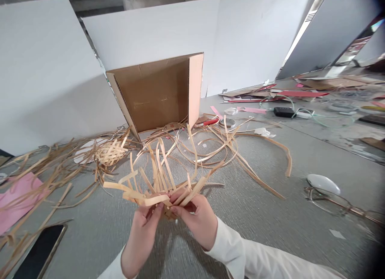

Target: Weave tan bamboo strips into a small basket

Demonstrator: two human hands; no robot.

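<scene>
Between my two hands is a small woven piece of flat tan strips (164, 178), its loose ends fanning up and outward. My left hand (144, 227) pinches its left side, thumb pressed near the woven base. On the right side, my right hand (195, 218) grips the strips with thumb and fingers closed. The two thumbs nearly meet at the weave, whose underside is mostly hidden by my fingers. Another woven piece (111, 151) lies to the left among loose strips. Long curled strips (210, 150) spread over the table just beyond my hands.
An open cardboard box (156, 94) stands against white partition panels (240, 42). A phone (40, 253) and pink paper (22, 198) lie at left. Eyeglasses (331, 200), a white computer mouse (323, 184), a tape roll (227, 123) and a black device (283, 112) with cables are at right.
</scene>
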